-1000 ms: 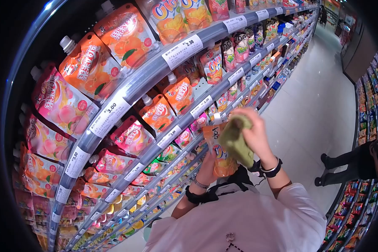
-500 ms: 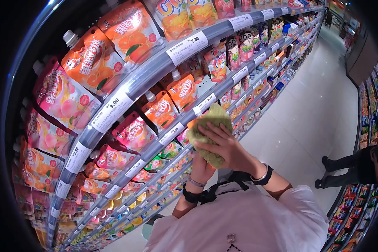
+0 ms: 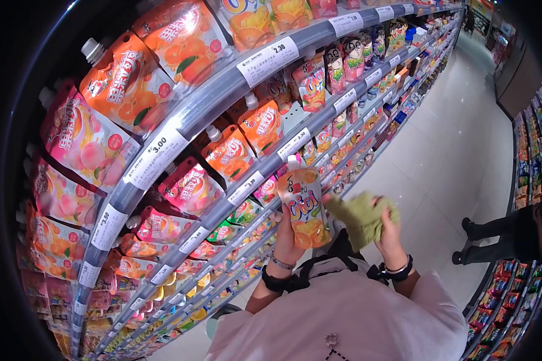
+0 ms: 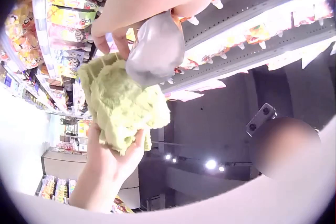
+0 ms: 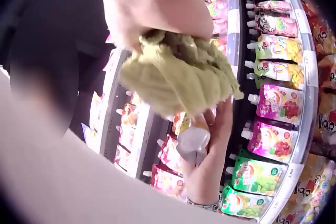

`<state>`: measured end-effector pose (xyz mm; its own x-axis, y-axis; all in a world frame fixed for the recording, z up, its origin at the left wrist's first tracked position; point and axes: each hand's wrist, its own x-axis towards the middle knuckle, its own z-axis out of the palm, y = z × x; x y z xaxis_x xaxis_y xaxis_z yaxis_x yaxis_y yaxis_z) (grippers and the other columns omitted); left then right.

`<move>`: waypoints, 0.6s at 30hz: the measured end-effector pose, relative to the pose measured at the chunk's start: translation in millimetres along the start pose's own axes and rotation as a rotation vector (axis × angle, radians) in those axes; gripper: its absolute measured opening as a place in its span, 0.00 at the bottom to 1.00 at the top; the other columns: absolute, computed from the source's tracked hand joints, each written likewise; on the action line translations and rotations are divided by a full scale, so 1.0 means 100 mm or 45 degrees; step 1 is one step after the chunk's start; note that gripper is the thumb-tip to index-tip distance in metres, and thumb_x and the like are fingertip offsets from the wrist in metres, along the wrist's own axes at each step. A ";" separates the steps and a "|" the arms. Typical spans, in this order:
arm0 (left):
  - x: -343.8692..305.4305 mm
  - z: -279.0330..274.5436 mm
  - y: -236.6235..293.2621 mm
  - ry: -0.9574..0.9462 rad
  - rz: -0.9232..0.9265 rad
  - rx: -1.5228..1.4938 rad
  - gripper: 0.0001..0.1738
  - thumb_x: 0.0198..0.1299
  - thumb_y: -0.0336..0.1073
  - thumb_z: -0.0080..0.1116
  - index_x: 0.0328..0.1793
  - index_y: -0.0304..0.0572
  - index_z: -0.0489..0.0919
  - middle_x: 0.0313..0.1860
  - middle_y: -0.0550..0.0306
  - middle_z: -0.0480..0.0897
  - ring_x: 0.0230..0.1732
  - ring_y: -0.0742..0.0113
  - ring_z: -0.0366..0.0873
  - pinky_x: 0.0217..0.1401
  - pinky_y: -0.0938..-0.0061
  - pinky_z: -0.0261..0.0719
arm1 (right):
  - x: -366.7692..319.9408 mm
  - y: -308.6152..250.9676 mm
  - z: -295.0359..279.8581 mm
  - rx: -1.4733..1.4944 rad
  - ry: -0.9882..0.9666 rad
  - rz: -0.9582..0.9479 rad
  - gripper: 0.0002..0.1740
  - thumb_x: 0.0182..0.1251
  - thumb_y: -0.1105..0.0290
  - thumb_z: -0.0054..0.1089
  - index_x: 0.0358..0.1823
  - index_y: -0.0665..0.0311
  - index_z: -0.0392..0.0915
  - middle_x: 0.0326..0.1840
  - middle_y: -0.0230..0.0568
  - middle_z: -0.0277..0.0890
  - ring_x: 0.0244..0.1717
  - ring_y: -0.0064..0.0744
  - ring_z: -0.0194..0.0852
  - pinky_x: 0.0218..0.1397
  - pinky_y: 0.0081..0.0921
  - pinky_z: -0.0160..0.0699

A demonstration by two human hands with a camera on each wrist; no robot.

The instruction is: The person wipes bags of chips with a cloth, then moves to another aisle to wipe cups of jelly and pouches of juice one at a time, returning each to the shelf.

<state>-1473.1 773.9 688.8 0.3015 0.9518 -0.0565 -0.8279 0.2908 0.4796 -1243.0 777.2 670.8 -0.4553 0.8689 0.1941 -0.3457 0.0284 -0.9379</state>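
Note:
My left hand (image 3: 287, 243) grips an orange spouted jelly pouch (image 3: 307, 216) by its left edge, with the printed front up and the white cap pointing away from me. In the left wrist view the silvery bottom of the pouch (image 4: 156, 50) shows below the fingers. To the right of it, my right hand (image 3: 390, 239) holds a bunched green cloth (image 3: 367, 219), fluffy on one face. Seen from the right wrist, the cloth (image 5: 178, 77) hangs from the hand and overlaps the top of the pouch (image 5: 193, 142).
Curved shelves on my left carry rows of spouted pouches (image 3: 123, 87) behind price-tag rails (image 3: 156, 157). A tiled aisle floor (image 3: 430, 156) runs ahead on the right. Another person's legs (image 3: 494, 237) show at the right, beside a second shelf of packets (image 3: 494, 301).
The cloth went from beside the pouch to over its front, then came off to the right and toward me. The pouch front shows again, still in my left hand.

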 end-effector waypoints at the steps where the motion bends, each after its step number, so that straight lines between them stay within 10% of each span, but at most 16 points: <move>1: -0.01 0.00 0.00 -0.026 -0.005 0.036 0.37 0.67 0.61 0.33 0.73 0.43 0.52 0.66 0.43 0.67 0.63 0.57 0.68 0.63 0.64 0.69 | 0.09 -0.07 0.15 0.201 0.371 -0.079 0.23 0.68 0.60 0.51 0.56 0.70 0.68 0.59 0.46 0.69 0.62 0.41 0.64 0.67 0.38 0.58; 3: 0.01 0.02 -0.02 -0.004 -0.013 0.072 0.37 0.67 0.61 0.32 0.72 0.43 0.55 0.64 0.44 0.69 0.61 0.59 0.71 0.62 0.65 0.71 | 0.19 -0.02 0.34 0.397 0.745 -0.169 0.24 0.70 0.59 0.48 0.60 0.69 0.65 0.62 0.46 0.67 0.65 0.39 0.62 0.69 0.36 0.55; 9: 0.05 0.08 -0.18 0.297 0.266 0.211 0.27 0.70 0.50 0.39 0.68 0.41 0.60 0.58 0.52 0.73 0.59 0.65 0.71 0.59 0.70 0.71 | 0.19 0.25 0.79 -0.286 0.246 -0.408 0.30 0.73 0.61 0.42 0.70 0.69 0.52 0.75 0.47 0.46 0.76 0.36 0.40 0.75 0.33 0.38; 11: 0.07 0.05 -0.16 0.432 0.643 1.163 0.23 0.71 0.39 0.40 0.69 0.39 0.60 0.56 0.56 0.73 0.58 0.70 0.70 0.59 0.75 0.69 | 0.19 0.33 0.76 -0.297 0.220 -0.472 0.29 0.71 0.64 0.43 0.71 0.65 0.53 0.76 0.49 0.43 0.77 0.42 0.36 0.75 0.37 0.37; 14: 0.08 0.22 -0.11 0.286 0.702 1.260 0.23 0.70 0.35 0.39 0.69 0.38 0.60 0.56 0.56 0.73 0.57 0.73 0.69 0.58 0.78 0.67 | 0.22 0.11 0.90 -0.414 0.073 -0.513 0.28 0.68 0.67 0.45 0.69 0.60 0.58 0.75 0.53 0.42 0.76 0.52 0.35 0.74 0.43 0.35; 18: -0.06 0.12 -0.19 0.210 0.296 0.711 0.26 0.71 0.42 0.39 0.71 0.39 0.58 0.59 0.54 0.72 0.58 0.68 0.70 0.61 0.74 0.68 | 0.32 0.09 0.94 -0.728 0.067 -0.635 0.27 0.64 0.65 0.49 0.66 0.58 0.65 0.76 0.55 0.40 0.75 0.62 0.34 0.72 0.53 0.35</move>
<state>-1453.8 761.6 691.0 0.0294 0.9995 -0.0082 -0.4775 0.0213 0.8783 -1337.8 758.4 695.2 -0.3119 0.7082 0.6334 -0.0145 0.6631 -0.7484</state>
